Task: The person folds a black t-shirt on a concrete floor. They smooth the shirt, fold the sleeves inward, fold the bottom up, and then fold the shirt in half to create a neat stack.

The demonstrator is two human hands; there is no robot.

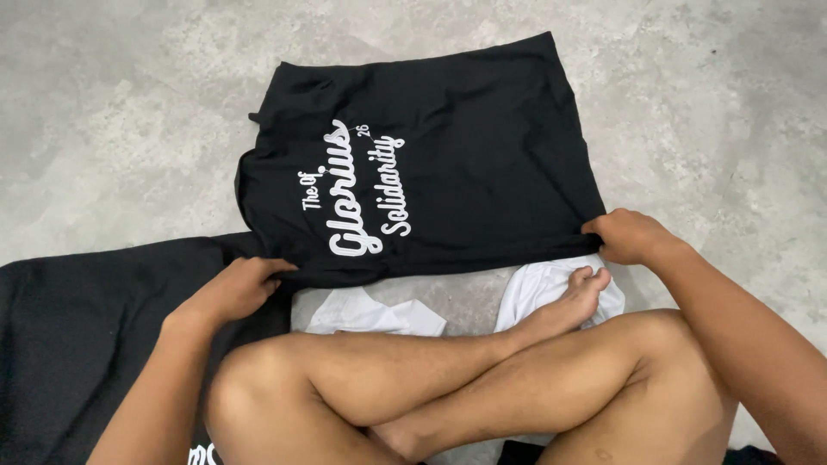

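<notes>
A black T-shirt [465,146] with white script lettering lies spread on the grey concrete floor [103,112], partly folded into a rough rectangle. My left hand [237,288] grips its near left corner. My right hand [629,237] pinches its near right corner, fingers closed on the fabric edge. Both hands hold the near hem just above the floor.
My crossed bare legs [448,379] fill the bottom middle, one foot resting on a white garment [543,288] under the black shirt's near edge. Another black garment [77,336] lies at the left, beside my left arm.
</notes>
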